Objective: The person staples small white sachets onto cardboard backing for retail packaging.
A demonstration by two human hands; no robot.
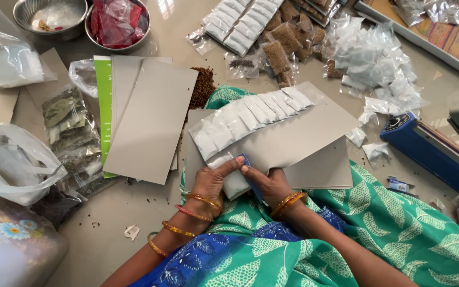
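Both hands were pinching 1 small white sachet (pixel 233 180) at the grey cardboard sheet's (pixel 298 141) edge: left hand (pixel 212 180), right hand (pixel 270 183).

On our lap lies a cardboard sheet (pixel 298 141), a row of overlapping sachets (pixel 248 118) along its far edge. Our left hand (pixel 212 180) and right hand (pixel 269 183) meet at its near edge. A stack of cardboard sheets (pixel 147 119) lies left, a heat sealer (pixel 431 151) right, two steel bowls (pixel 54 16) far left.
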